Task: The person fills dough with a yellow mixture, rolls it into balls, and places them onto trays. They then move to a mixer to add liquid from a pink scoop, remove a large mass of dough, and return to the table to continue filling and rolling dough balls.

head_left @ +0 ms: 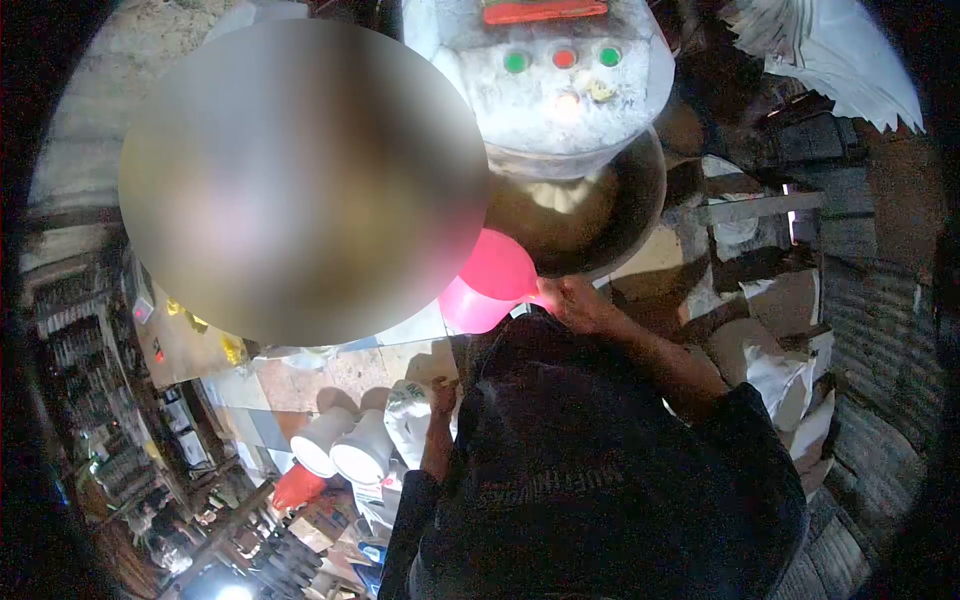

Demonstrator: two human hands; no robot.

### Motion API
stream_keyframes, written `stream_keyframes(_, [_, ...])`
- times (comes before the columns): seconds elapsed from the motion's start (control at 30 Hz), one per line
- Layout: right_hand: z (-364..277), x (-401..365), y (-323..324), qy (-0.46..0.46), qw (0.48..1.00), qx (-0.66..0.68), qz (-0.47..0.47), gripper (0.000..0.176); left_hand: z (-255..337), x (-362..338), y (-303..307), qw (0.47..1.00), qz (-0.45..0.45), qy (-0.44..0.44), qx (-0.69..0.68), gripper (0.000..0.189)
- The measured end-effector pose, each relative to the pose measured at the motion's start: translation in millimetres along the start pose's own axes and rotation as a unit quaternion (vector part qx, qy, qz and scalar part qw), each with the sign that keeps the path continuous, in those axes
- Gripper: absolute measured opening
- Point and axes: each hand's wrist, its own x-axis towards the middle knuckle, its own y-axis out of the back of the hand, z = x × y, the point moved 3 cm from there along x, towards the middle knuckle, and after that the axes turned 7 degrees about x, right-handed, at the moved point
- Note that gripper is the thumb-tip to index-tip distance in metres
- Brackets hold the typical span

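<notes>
My right hand (570, 303) is closed round the handle of a pink plastic jug (487, 285), held at the near rim of a large metal mixing bowl (645, 190). What the jug contains cannot be made out. Under the white, flour-dusted mixer head (540, 110), pale dough (560, 195) shows in the bowl. Lower down on the left, my left hand (443, 393) hangs beside a white bag (408, 415), its fingers loosely apart and nothing visible in them. A large blurred oval hides the area left of the bowl.
Two white buckets (345, 445) stand on the tiled floor (290, 380) by the white bag. A red bag (298, 487) lies below them. Sacks (785, 385) are piled at the right, near a corrugated metal wall (885, 320). Green and red buttons (564, 59) sit on the mixer.
</notes>
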Motion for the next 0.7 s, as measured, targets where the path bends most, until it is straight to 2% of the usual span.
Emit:
stream_keyframes(0.03, [14.9,-1.9,-1.8,-0.034,0.999,-0.008,-0.017,0.041,-6.8,3.0,-8.4,1.000,-0.001,0.000,0.000,0.037])
stream_keyframes(0.1, [48.7,-5.8,-9.3,-0.067,0.997,-0.015,-0.033,0.041,-14.5,-0.8,-15.9,0.991,0.092,-0.101,-0.015,0.035])
stream_keyframes(0.13, [68.7,-7.4,-15.7,-0.086,0.996,-0.018,-0.030,0.045,-7.4,-2.7,-7.6,0.991,0.091,-0.101,-0.014,0.035])
stream_keyframes(0.17, [79.7,-8.5,-18.9,-0.105,0.994,-0.021,-0.027,0.048,10.7,-8.4,8.5,0.992,0.031,-0.095,-0.077,0.031])
stream_keyframes(0.2, [75.3,-8.5,-16.5,-0.105,0.994,-0.019,-0.026,0.048,23.6,-12.9,18.3,0.986,-0.030,-0.087,-0.139,0.028])
stream_keyframes(0.3, [33.2,-3.1,0.6,-0.161,0.986,-0.009,-0.053,0.054,6.7,-10.9,9.6,0.988,-0.005,-0.061,-0.142,0.022])
stream_keyframes(0.33, [19.0,1.7,5.5,-0.234,0.968,-0.002,-0.088,0.053,7.8,-13.8,12.7,0.988,-0.007,-0.061,-0.141,0.022])
stream_keyframes(0.37, [14.4,2.7,6.7,-0.305,0.944,0.006,-0.122,0.053,15.2,-19.5,19.0,0.981,0.035,-0.181,-0.059,0.024])
stream_keyframes(0.4, [20.1,0.5,2.6,-0.306,0.944,0.007,-0.121,0.053,23.1,-25.8,22.7,0.952,0.077,-0.297,0.024,0.025])
stream_keyframes(0.43, [24.4,0.2,-2.2,-0.219,0.973,0.023,-0.069,0.054,25.3,-25.5,22.8,0.952,0.076,-0.297,0.025,0.025])
stream_keyframes(0.47, [28.5,-1.0,-4.1,-0.129,0.991,0.040,-0.017,0.057,22.7,-20.6,20.7,0.980,0.042,-0.196,-0.001,0.024])
stream_keyframes(0.5, [30.6,-1.0,-3.9,-0.130,0.991,0.041,-0.016,0.057,20.1,-18.5,19.9,0.995,0.008,-0.092,-0.026,0.025])
stream_keyframes(0.53, [33.9,-1.0,-3.6,-0.140,0.989,0.028,-0.036,0.056,22.8,-20.1,21.0,0.995,0.007,-0.092,-0.025,0.025])
stream_keyframes(0.6, [32.7,-0.6,-3.8,-0.151,0.987,0.015,-0.055,0.056,24.6,-22.6,24.6,0.992,0.003,-0.032,-0.120,0.026])
stream_keyframes(0.63, [25.8,0.3,-2.4,-0.168,0.984,0.016,-0.052,0.056,17.7,-17.3,22.2,0.992,0.002,-0.033,-0.120,0.026])
stream_keyframes(0.7, [15.9,1.4,2.7,-0.187,0.981,0.017,-0.048,0.055,17.1,-13.1,26.2,0.984,0.039,-0.170,-0.043,0.029])
